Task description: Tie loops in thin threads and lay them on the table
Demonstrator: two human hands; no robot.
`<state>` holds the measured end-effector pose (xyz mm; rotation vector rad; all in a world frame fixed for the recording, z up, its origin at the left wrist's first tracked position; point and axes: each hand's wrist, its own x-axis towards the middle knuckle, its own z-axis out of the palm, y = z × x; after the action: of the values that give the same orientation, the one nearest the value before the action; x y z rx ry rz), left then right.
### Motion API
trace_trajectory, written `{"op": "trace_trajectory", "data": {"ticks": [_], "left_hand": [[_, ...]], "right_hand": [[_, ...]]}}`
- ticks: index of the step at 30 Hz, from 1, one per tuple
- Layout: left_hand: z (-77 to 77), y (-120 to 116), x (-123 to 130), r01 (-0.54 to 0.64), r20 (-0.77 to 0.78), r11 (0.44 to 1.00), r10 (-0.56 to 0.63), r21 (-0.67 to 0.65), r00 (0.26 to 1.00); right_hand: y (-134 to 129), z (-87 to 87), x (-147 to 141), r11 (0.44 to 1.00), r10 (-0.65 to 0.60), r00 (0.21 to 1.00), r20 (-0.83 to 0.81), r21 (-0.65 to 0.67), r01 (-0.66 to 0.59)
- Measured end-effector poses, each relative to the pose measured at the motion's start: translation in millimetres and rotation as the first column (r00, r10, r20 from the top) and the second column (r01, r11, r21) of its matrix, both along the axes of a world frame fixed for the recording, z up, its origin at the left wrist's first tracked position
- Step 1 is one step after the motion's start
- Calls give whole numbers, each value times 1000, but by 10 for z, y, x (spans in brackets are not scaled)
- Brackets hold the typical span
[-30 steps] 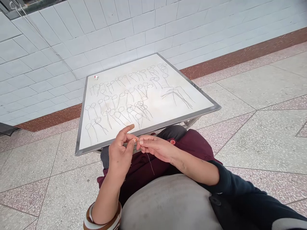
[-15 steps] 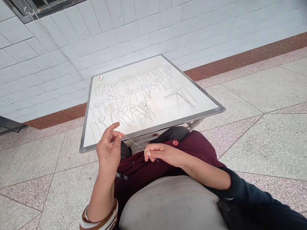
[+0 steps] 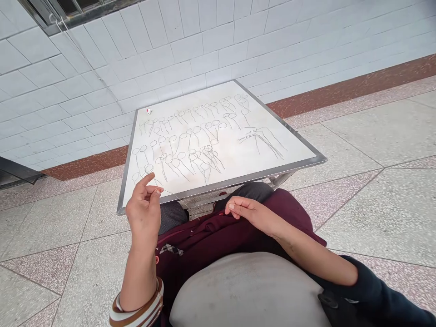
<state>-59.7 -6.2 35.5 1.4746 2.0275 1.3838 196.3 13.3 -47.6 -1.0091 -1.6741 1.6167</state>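
Note:
My left hand (image 3: pixel 145 206) pinches one end of a thin wire (image 3: pixel 179 198) between thumb and index finger, over the table's front left corner. The wire slants down to the right, its far end loose above my lap. To the right, my right hand (image 3: pixel 243 210) is above the dark red clothing on my lap, its fingers pressed together. It stands apart from the wire, and I see nothing in it. In front, the white table (image 3: pixel 225 177) carries several looped wires (image 3: pixel 190 136) in rough rows. Straight or bent wires (image 3: pixel 262 138) lie bunched on its right side.
A small white and red object (image 3: pixel 149 111) sits near the table's back left corner. The metal edging (image 3: pixel 282 170) runs close to my knees. Behind is a white tiled wall (image 3: pixel 190 54); a speckled floor (image 3: pixel 357 195) surrounds the table.
My right hand has come off the wire and moved right and slightly up. My left hand, still pinching the wire, has shifted a little left. The wire's far end now hangs loose.

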Motion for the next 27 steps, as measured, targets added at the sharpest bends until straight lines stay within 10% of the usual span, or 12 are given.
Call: {"op": "trace_trajectory", "data": {"ticks": [11,21,27], "left_hand": [[-118,73,219,199,178,965,-169,-168,969],[-205,138,-97,184,471,983,-151,-24,869],[-553,109,-192,220,583,966,-104,-132,806]], "right_hand": [[185,122,-651,778,-155,976,155,628,24],[240,25,-524,973,-218,974,-57,70,221],[478,-73,-327,948,-319,937,-143,-56,314]]}}
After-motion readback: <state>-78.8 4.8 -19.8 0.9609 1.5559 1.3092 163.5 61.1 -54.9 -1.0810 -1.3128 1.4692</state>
